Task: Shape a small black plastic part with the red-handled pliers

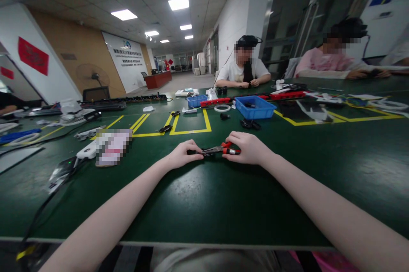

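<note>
Both of my hands meet over the middle of the green table (198, 204). My right hand (247, 147) is closed round the red handles of a pair of needle-nose pliers (213, 150), whose metal jaws point left. Pinched between the thumb and fingers of my left hand (184, 154) is a small black part (209, 154), mostly hidden by the fingers and the pliers. The plier tips reach the left fingertips and lie over the black part. Whether the jaws grip it, I cannot tell.
Beyond my hands stand a blue bin (254, 107) and a smaller blue bin (197, 101). A black cable bundle (250, 124) lies before the larger bin. On the left are a white power strip (87, 148) and a phone-like pink object (114, 147). Two people sit across the table.
</note>
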Available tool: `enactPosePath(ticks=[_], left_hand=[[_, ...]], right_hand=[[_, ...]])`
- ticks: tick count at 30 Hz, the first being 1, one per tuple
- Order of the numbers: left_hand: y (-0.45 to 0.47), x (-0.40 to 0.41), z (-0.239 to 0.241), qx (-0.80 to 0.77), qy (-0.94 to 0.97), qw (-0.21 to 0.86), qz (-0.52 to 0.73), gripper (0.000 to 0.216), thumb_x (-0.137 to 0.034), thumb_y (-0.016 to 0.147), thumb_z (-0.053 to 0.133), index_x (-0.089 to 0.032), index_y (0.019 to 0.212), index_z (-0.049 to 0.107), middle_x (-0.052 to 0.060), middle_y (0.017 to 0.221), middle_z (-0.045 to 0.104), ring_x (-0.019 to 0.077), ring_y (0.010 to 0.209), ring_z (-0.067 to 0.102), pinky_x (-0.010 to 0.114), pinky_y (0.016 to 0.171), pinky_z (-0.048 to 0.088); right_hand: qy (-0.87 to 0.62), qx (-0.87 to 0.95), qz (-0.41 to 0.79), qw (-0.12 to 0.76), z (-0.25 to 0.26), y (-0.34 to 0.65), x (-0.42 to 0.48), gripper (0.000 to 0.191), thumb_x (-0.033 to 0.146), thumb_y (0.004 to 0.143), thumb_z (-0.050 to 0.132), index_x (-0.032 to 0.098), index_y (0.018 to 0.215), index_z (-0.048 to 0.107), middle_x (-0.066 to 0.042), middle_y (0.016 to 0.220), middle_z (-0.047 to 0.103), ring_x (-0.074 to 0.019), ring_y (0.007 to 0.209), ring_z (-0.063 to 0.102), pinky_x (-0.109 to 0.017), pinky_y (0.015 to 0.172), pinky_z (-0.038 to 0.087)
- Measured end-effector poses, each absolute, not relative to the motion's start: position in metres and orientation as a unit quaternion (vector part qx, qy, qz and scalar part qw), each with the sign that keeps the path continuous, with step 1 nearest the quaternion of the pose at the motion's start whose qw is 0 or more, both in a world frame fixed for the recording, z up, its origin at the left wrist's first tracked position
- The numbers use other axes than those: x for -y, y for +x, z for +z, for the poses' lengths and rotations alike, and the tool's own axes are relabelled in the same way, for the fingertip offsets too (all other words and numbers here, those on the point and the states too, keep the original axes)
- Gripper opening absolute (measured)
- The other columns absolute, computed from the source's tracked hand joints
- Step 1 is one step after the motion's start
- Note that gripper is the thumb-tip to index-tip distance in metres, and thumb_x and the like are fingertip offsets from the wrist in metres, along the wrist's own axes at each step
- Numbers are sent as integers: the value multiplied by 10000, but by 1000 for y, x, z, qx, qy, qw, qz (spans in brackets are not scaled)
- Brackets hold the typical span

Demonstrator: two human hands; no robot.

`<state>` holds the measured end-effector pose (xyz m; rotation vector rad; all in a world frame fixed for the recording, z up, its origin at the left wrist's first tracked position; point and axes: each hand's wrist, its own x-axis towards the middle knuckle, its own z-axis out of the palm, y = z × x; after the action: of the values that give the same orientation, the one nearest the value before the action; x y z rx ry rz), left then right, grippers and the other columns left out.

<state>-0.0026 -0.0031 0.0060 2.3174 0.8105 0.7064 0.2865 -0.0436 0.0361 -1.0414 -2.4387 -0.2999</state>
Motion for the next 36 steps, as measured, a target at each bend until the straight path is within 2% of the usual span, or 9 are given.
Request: enactPosePath(ticks=[14, 20, 24, 28, 36], left_hand=[[-1, 8, 9, -311, 860, 299, 271, 236, -350, 862, 717, -201, 1039, 763, 55, 972, 615, 186, 934, 623, 332, 927, 470], [0, 10, 12, -319, 866, 266, 278, 291, -325, 855, 729, -179, 1106, 731, 67, 1008, 647, 194, 945, 631, 319, 875, 486], [0, 12, 15, -316, 881, 220, 276, 242, -318, 851, 731, -171, 1043, 742, 66, 998, 663, 190, 912, 644, 312, 836, 505], [0, 11, 15, -289, 896, 190, 280, 152, -281, 854, 728, -170, 954, 759, 62, 975, 671, 183, 903, 661, 319, 869, 518], [0, 13, 15, -284, 898, 182, 282, 143, -271, 865, 716, -175, 965, 750, 76, 1030, 693, 195, 951, 675, 344, 920, 524]], right_hand=[[-410, 864, -75, 282, 35, 288, 45, 316, 500, 816, 644, 199, 912, 630, -64, 936, 656, -199, 790, 641, -298, 672, 477], [-411, 864, -77, 279, 34, 289, 43, 350, 521, 823, 623, 187, 929, 635, -75, 943, 659, -211, 788, 647, -314, 672, 488], [-400, 869, -81, 280, 33, 288, 42, 359, 528, 828, 613, 188, 942, 638, -78, 951, 661, -211, 795, 648, -317, 677, 495], [-400, 869, -92, 277, 33, 288, 40, 373, 535, 835, 607, 185, 956, 645, -83, 960, 666, -217, 801, 652, -323, 678, 502], [-404, 849, -126, 318, 34, 290, 42, 390, 520, 835, 627, 166, 994, 667, -100, 995, 680, -236, 837, 661, -350, 727, 516]])
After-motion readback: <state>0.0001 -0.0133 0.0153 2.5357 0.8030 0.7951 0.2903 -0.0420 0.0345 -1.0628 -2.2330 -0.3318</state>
